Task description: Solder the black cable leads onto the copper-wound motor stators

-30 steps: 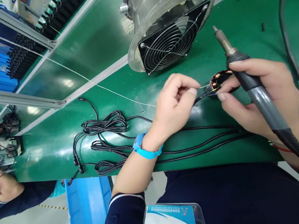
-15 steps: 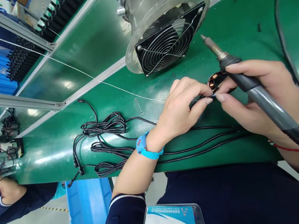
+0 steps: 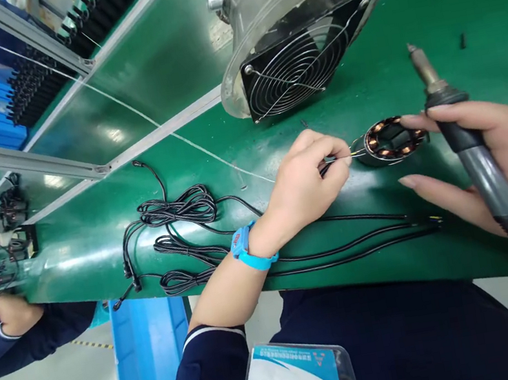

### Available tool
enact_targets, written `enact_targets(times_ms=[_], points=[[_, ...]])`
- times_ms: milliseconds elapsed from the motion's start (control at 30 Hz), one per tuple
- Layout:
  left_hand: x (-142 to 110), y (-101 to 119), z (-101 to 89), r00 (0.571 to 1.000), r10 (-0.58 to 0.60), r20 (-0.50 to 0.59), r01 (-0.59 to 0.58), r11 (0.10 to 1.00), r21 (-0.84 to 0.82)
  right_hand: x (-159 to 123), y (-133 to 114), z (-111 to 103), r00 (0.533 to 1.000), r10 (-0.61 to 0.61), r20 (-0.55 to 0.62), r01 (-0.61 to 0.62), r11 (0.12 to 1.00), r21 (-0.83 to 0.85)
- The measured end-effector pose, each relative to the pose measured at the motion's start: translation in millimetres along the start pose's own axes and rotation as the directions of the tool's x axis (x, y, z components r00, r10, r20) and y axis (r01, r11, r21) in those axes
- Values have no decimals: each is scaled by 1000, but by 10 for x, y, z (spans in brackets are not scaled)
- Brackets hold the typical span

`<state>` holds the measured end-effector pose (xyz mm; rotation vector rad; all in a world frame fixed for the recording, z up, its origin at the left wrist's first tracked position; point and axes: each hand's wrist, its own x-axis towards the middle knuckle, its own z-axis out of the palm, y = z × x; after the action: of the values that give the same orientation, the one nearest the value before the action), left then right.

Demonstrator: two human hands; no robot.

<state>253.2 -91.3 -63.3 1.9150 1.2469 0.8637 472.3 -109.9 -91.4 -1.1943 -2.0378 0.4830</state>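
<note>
My left hand [image 3: 313, 173] is closed in a pinch on a black cable, whose thin bared wires stick out past the fingertips. Those wires reach the near side of a motor stator [image 3: 395, 140], a dark ring with copper windings that lies on the green bench. A soldering iron [image 3: 465, 143] is held in my right hand [image 3: 503, 152], its metal tip pointing up and away from the stator. The right index fingertip is at the stator's rim, while the thumb stands apart from it. Thin solder wire [image 3: 224, 159] runs from the upper left towards my left hand.
A fume extractor with a fan grille [image 3: 305, 66] hangs beyond my hands. Coiled black cables [image 3: 178, 206] lie on the green bench [image 3: 79, 260], their stripped ends near my right hand. A blue bin [image 3: 150, 365] is below the bench edge. A co-worker's arm [image 3: 5, 312] is at far left.
My right hand has moved right with the soldering iron, its thumb leaving the wires. The stator, formerly mostly covered by fingers, now shows. My left hand still pinches the cable.
</note>
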Motion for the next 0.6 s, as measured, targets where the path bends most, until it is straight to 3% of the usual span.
enact_targets(times_ms=[133, 300, 500, 600], points=[[7, -3, -29, 999, -40, -13, 40, 999, -30, 134, 52, 68, 1000, 29, 11, -28, 998, -58], [27, -18, -108, 989, -116, -89, 114, 993, -30, 354, -32, 221, 999, -47, 9, 47, 994, -95], [26, -42, -120, 994, -80, -73, 76, 996, -53, 304, -204, 216, 993, -66, -95, 60, 996, -66], [22, -40, -104, 994, -85, -71, 83, 996, -37, 315, -252, 230, 994, -71, -78, 65, 995, -76]])
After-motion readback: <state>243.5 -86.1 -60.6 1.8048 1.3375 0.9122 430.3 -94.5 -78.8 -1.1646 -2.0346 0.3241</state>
